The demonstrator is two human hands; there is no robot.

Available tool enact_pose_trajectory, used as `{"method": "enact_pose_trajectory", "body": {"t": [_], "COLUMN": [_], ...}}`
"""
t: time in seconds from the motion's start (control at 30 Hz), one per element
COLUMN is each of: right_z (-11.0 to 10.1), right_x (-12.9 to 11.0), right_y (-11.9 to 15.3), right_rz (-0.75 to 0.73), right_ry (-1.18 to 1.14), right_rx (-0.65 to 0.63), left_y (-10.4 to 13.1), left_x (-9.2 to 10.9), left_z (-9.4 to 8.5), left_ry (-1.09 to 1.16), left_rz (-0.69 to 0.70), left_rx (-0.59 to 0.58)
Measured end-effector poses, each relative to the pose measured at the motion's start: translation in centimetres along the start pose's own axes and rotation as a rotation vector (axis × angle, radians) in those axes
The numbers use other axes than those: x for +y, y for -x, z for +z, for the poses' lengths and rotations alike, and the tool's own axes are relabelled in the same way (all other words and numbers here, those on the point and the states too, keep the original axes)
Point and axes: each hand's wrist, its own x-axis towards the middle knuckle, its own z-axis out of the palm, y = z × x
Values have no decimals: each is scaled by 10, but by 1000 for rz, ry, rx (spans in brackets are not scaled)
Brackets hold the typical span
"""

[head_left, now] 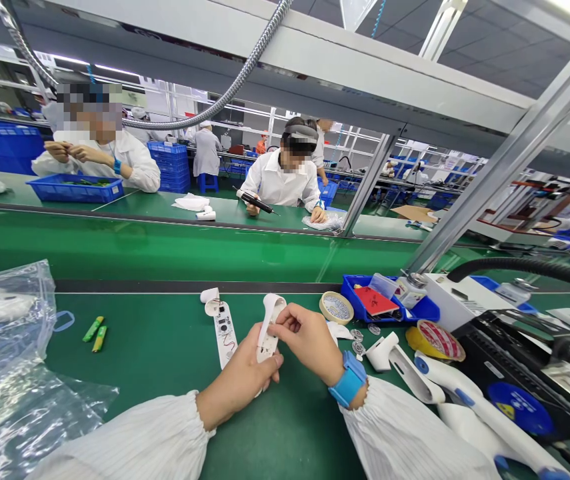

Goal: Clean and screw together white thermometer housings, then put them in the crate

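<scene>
My left hand (247, 363) is closed around the lower part of a white curved plastic housing (267, 323), raised over the green bench. My right hand (309, 339), with a blue wrist strap (349, 379), reaches in from the right. Its thumb and fingers pinch at the housing's open side; whatever lies between the fingertips is too small to make out. Just left of my hands lies another white housing (225, 333), showing a circuit board and thin wires. Two green-yellow battery cells (95, 331) rest farther left.
Clear plastic bags (9, 373) cover the left side. At right are a tape roll (336, 307), a blue tray (429, 311), white shell parts (417, 377) and a black machine (509, 373). A metal post (465, 213) rises behind. Co-workers sit opposite, one holding a screwdriver (257, 202).
</scene>
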Motion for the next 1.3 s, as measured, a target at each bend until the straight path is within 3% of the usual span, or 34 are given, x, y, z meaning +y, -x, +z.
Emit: {"method": "enact_pose_trajectory", "body": {"t": [0.67, 0.93, 1.1, 1.3], "right_z": [-1, -1, -3, -1], "right_x": [0, 2, 2, 1], "right_y": [2, 3, 6, 13], "right_rz": [-35, -1, 14, 51], "right_ry": [109, 9, -95, -258], "right_rx": [-43, -47, -46, -118], "left_y": [-1, -2, -6, -9], "left_x": [0, -1, 3, 6], "left_z": [-1, -2, -5, -8], "left_ry": [22, -13, 65, 95], "left_rz": [21, 8, 10, 105], "left_rx": [22, 43, 144, 225]}}
